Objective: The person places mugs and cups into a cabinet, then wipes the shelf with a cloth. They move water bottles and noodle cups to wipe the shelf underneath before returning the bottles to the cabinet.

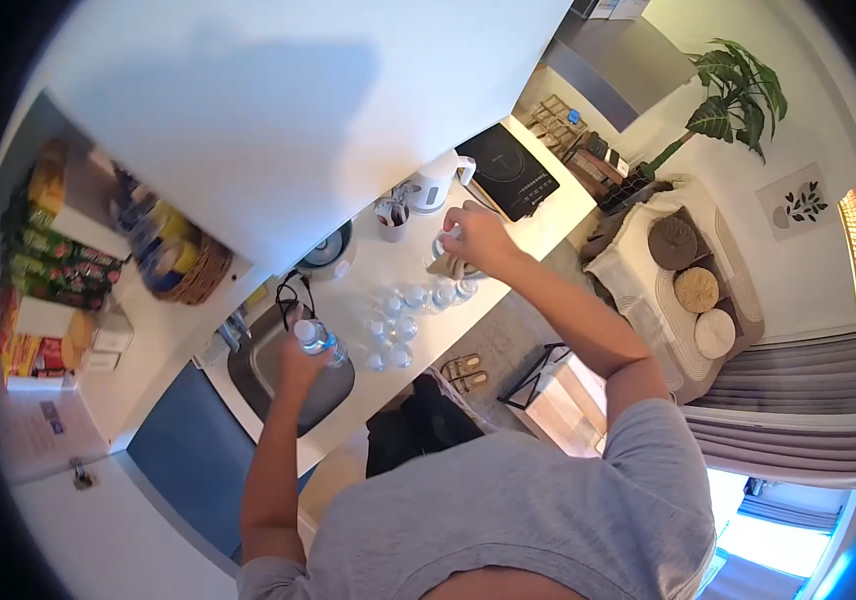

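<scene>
Small kitchenette, white surface (533,225) beside sink (278,375). Left hand (300,362) is gripping a water bottle (316,338) over the sink; right hand (478,238), at 2 o'clock, is closing on another bottle (443,243). Likely mid-sorting; next needs a steady lift clear of the bottle cluster (403,320).

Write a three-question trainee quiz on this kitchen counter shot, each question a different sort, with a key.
1. True or false: the left hand holds a water bottle above the sink.
2. Multiple choice: the right hand is closest to (A) the potted plant, (B) a bottle on the counter, (C) the cushions.
3. Fill in: the black flat appliance at the counter's far end is an induction ____.

Key: 1 true; 2 B; 3 cooktop.
</scene>
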### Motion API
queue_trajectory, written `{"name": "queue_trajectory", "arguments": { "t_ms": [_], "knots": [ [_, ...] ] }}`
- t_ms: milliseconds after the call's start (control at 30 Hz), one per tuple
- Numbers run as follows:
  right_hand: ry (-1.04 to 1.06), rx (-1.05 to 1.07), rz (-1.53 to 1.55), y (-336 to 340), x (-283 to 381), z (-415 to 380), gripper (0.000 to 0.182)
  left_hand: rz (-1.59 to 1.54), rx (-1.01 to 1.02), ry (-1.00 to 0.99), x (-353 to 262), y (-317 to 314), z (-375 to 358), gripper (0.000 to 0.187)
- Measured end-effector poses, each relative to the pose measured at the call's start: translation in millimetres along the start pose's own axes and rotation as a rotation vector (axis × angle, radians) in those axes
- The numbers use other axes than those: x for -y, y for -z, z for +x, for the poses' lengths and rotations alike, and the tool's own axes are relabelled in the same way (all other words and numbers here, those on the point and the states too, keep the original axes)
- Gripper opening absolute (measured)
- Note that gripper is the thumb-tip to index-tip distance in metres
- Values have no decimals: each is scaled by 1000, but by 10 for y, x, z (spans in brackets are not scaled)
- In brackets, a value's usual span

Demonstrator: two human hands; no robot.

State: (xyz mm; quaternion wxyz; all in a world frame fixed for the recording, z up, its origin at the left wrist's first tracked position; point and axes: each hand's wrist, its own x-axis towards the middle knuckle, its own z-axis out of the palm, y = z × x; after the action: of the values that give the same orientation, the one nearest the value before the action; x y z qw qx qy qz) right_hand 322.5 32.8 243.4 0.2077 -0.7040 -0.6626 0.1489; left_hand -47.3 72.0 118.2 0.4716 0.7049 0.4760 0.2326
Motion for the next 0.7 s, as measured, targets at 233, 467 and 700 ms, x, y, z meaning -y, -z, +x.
{"name": "queue_trajectory", "arguments": {
  "t_ms": [233, 467, 700],
  "knots": [
    [-140, -17, 14, -1370, -1046, 689, 25, 134, -326, -35, 1231, -990, 873, 86],
    [-214, 166, -7, -2233, -1385, 889, 28, 5, -261, 145, 1416, -1453, 1224, 96],
    [-241, 206, 15, -2643, -1448, 946, 27, 54, -167, 164, 1670, -1691, 1226, 103]
  ]
}}
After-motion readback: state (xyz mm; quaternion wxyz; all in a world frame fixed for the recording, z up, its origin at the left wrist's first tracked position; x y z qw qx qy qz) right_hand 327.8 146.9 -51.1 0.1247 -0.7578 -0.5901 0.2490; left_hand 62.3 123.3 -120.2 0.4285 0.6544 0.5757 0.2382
